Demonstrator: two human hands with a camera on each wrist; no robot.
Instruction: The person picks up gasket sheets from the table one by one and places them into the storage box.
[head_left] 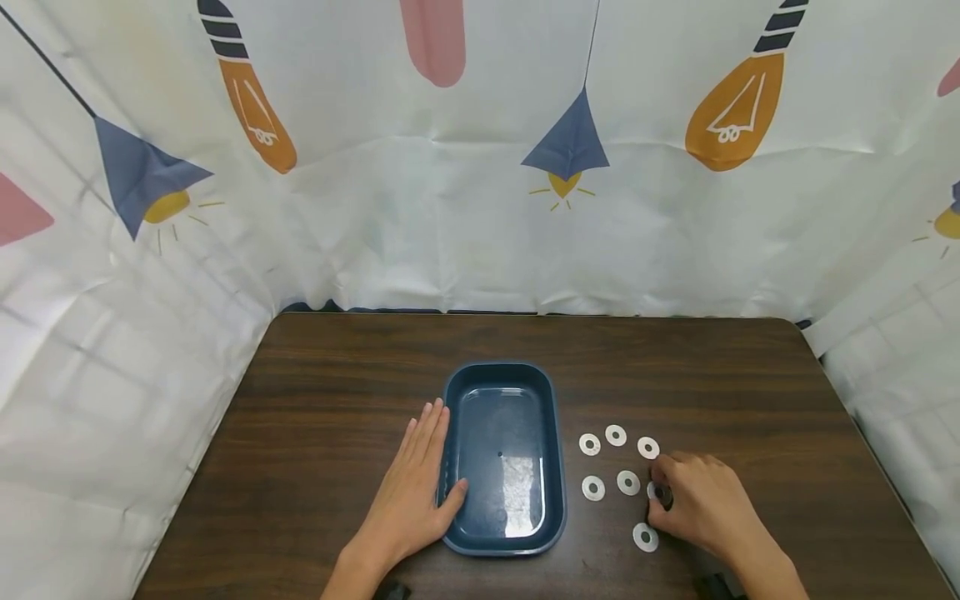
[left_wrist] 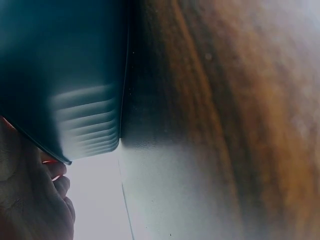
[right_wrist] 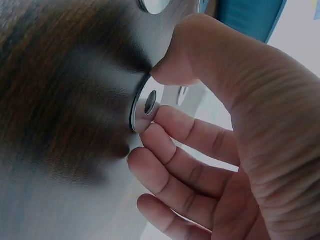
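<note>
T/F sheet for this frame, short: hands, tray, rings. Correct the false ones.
1. The left hand touches the left side of the blue tray. True.
2. The right hand pinches a flat ring between thumb and finger. True.
3. Two rings lie inside the blue tray. False: none shows in it.
4. Six other rings lie on the dark wooden table. True.
5. In the head view, the other rings are left of the blue tray. False: they are right of it.
</note>
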